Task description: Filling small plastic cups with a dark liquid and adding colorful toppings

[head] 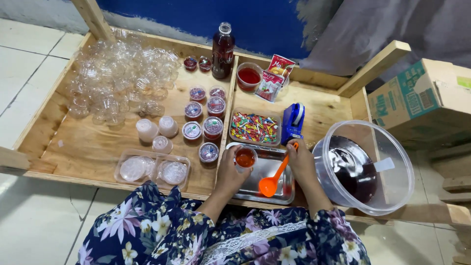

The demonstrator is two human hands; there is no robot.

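My left hand (229, 172) holds a small clear cup (245, 157) filled with red liquid over a metal tray (287, 192). My right hand (301, 162) grips an orange ladle (271, 182) by its handle, its bowl resting low over the tray, just right of the cup. A large clear bowl (392, 162) with dark red liquid stands to the right of my right hand. Several filled, lidded small cups (208, 152) sit in rows left of the tray.
A pile of empty clear cups (117, 73) fills the back left of the wooden tray table (88, 147). Clear lids lie in a container (152, 169). A dark bottle (222, 51), red bowl (249, 76), sachets (274, 76), colourful picks (254, 127), blue tape dispenser (293, 122) and cardboard box (422, 103) surround.
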